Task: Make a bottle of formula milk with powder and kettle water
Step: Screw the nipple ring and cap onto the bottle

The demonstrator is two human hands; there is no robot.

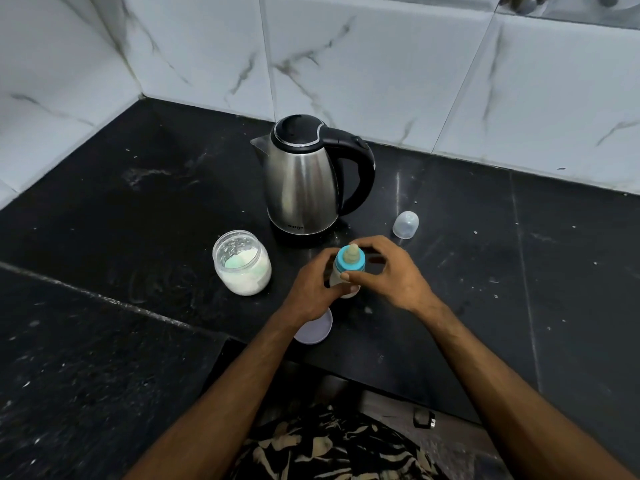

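Two hands: left hand (311, 289) curls round the bottle body; right hand (391, 271) pinches its teal collar.
Bottle (348, 268): small, milky, beige teat, near bench (104, 209) front edge.
Kettle (304, 178): brushed steel, black handle.
Jar (242, 263): clear, white powder.

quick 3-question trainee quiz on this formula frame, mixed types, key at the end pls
1. True or false: the kettle has its lid shut.
2. Multiple choice: the clear dome cap is A) on the bottle, B) lying on the counter right of the kettle, C) inside the powder jar.
3. Short answer: which hand steadies the bottle body, and where is the other hand's grip?

Key
1. True.
2. B.
3. The left hand holds the bottle body; the right hand has its fingers around the blue collar under the teat. The powder jar stands open to the left.
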